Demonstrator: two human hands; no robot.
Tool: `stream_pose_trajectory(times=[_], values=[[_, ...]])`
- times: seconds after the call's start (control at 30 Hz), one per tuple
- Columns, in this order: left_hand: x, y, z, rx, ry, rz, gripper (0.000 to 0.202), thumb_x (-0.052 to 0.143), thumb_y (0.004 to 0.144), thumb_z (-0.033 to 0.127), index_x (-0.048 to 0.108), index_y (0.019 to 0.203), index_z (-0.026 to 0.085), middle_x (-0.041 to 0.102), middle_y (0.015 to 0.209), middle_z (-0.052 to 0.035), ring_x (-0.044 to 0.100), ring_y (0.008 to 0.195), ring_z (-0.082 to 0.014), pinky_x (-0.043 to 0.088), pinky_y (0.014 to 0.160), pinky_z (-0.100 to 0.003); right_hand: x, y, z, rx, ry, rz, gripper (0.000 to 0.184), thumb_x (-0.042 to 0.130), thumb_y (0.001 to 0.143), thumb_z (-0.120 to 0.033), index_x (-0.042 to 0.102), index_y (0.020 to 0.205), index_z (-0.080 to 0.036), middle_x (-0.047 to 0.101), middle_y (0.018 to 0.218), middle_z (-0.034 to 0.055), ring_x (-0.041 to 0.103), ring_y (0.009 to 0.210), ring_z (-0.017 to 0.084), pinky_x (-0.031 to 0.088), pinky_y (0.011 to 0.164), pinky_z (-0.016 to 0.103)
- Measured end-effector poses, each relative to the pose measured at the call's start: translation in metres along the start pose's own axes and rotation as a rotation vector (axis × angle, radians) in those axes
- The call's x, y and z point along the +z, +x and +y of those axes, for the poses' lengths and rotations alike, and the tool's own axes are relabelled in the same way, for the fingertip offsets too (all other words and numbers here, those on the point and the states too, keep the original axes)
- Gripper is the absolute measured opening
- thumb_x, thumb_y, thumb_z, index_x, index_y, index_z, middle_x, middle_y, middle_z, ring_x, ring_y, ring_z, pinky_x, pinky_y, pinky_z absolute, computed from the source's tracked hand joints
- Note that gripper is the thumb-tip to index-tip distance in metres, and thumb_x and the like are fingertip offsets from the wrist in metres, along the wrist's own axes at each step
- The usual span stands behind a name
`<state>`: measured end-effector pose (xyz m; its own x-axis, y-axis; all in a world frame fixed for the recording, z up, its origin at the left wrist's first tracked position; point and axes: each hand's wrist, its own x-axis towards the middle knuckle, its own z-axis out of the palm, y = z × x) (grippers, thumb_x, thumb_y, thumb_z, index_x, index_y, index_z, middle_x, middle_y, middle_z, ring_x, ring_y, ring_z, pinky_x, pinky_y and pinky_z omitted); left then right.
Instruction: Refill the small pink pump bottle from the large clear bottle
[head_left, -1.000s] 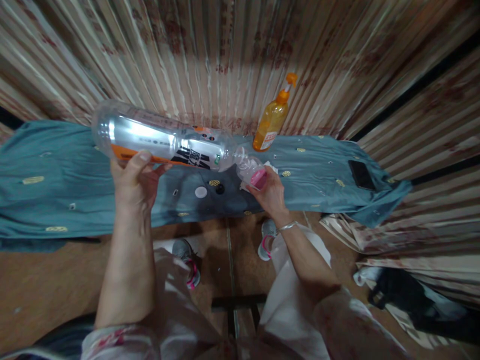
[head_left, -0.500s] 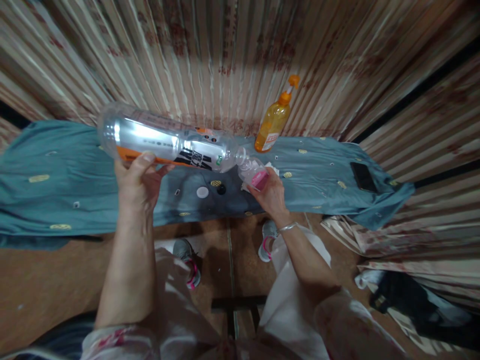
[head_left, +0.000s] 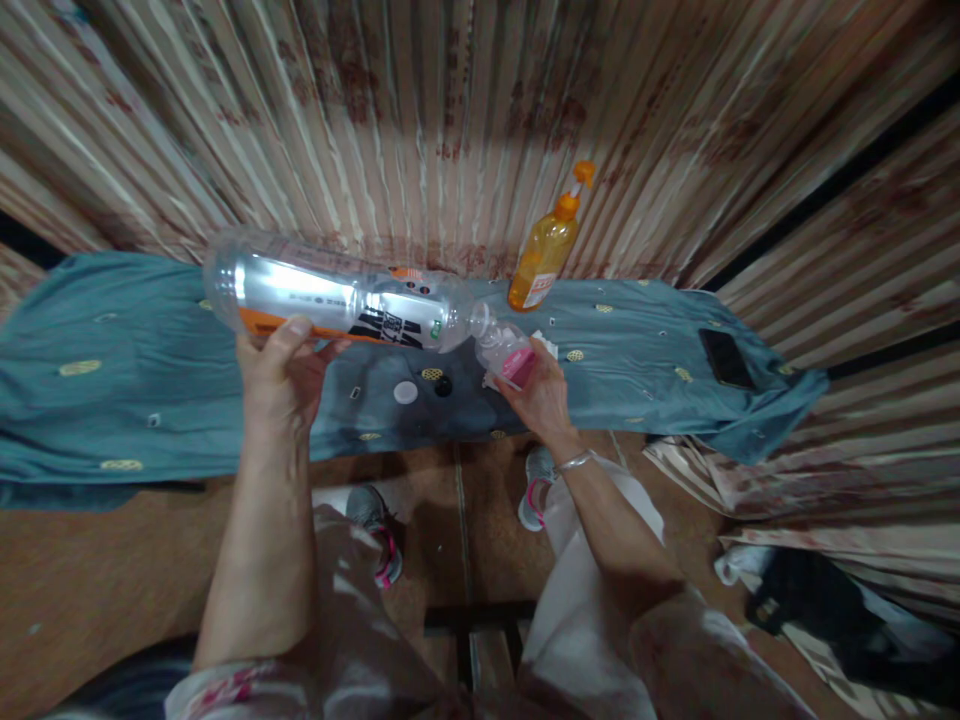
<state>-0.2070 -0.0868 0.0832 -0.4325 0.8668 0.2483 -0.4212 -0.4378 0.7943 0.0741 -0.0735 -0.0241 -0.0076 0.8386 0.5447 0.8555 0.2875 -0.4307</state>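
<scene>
My left hand is wrapped round the base half of a large clear plastic bottle with a silver, orange and black label. The bottle lies nearly level in the air, its neck pointing right and slightly down. Its uncapped mouth meets the neck of a small clear bottle with a pink label. My right hand grips that small bottle, which tilts up to the left. Whether liquid passes between the two mouths, I cannot make out. Below them on the cloth lie a white cap and a black cap.
A pump bottle of amber liquid with an orange top stands behind my right hand. Crumpled white tissue lies beside the small bottle. A dark phone rests at the right on the blue-green cloth. Pleated curtains hang behind.
The whole view has shifted slightly, so everything sits a little lower. Both hands keep hold of their bottles, mouth to mouth, with hardly any movement.
</scene>
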Motion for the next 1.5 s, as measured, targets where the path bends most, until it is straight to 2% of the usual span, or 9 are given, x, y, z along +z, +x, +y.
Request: stream_pose_trajectory(times=[0.23, 0.43, 0.67, 0.9, 1.17, 1.3, 1.5], values=[[-0.003, 0.001, -0.001, -0.008, -0.003, -0.013, 0.048, 0.075, 0.047, 0.02, 0.061, 0.093, 0.025, 0.065, 0.069, 0.0038, 0.064, 0.064, -0.0158, 0.056, 0.055, -0.027, 0.001, 0.001, -0.001, 0.02, 0.011, 0.005, 0.077, 0.067, 0.074, -0.049, 0.036, 0.133, -0.009, 0.053, 0.129, 0.0217, 0.048, 0.124, 0.032, 0.04, 0.103, 0.053], [0.001, 0.0, 0.0, -0.039, 0.0, 0.001, 0.044, 0.074, 0.045, 0.018, 0.062, 0.088, 0.024, 0.063, 0.067, 0.0044, 0.064, 0.065, -0.0152, 0.056, 0.054, -0.026, 0.0, 0.002, -0.003, 0.034, 0.012, 0.025, 0.074, 0.072, 0.071, -0.041, 0.04, 0.129, -0.008, 0.056, 0.125, 0.0209, 0.051, 0.121, 0.032, 0.042, 0.102, 0.05], [0.003, -0.002, -0.001, -0.055, -0.004, 0.012, 0.037, 0.076, 0.044, 0.02, 0.062, 0.079, 0.022, 0.058, 0.056, 0.0044, 0.063, 0.064, -0.0166, 0.058, 0.057, -0.029, -0.007, 0.004, -0.007, 0.107, 0.03, -0.008, 0.067, 0.071, 0.07, -0.035, 0.043, 0.127, -0.011, 0.06, 0.12, 0.0177, 0.056, 0.114, 0.03, 0.046, 0.097, 0.047], [0.008, -0.004, 0.001, -0.051, -0.011, -0.023, 0.043, 0.075, 0.046, 0.02, 0.062, 0.087, 0.024, 0.059, 0.06, 0.0049, 0.064, 0.068, -0.0167, 0.058, 0.065, -0.032, -0.01, 0.004, -0.005, 0.103, 0.038, 0.028, 0.07, 0.069, 0.072, -0.039, 0.041, 0.13, -0.014, 0.057, 0.124, 0.0162, 0.054, 0.116, 0.029, 0.045, 0.098, 0.047], [0.008, -0.004, 0.0, -0.049, -0.003, -0.015, 0.03, 0.076, 0.045, 0.022, 0.059, 0.07, 0.02, 0.057, 0.058, 0.0044, 0.063, 0.065, -0.0155, 0.059, 0.063, -0.03, -0.012, 0.005, -0.009, 0.131, 0.024, 0.016, 0.069, 0.072, 0.07, -0.035, 0.042, 0.128, -0.012, 0.059, 0.122, 0.0167, 0.056, 0.115, 0.029, 0.046, 0.097, 0.046], [0.008, -0.003, -0.003, -0.039, -0.022, -0.015, 0.038, 0.077, 0.046, 0.021, 0.062, 0.08, 0.021, 0.062, 0.063, 0.004, 0.064, 0.064, -0.0152, 0.059, 0.063, -0.031, -0.013, 0.006, -0.009, 0.136, 0.014, 0.023, 0.07, 0.073, 0.068, -0.033, 0.043, 0.127, -0.011, 0.058, 0.123, 0.0176, 0.055, 0.116, 0.03, 0.046, 0.098, 0.047], [0.008, -0.002, -0.005, -0.04, -0.048, -0.019, 0.054, 0.078, 0.045, 0.019, 0.063, 0.097, 0.027, 0.061, 0.058, 0.006, 0.064, 0.061, -0.0154, 0.057, 0.057, -0.027, -0.01, 0.005, -0.006, 0.121, 0.009, 0.042, 0.067, 0.072, 0.07, -0.034, 0.044, 0.126, -0.011, 0.058, 0.123, 0.0173, 0.055, 0.115, 0.029, 0.045, 0.1, 0.047]])
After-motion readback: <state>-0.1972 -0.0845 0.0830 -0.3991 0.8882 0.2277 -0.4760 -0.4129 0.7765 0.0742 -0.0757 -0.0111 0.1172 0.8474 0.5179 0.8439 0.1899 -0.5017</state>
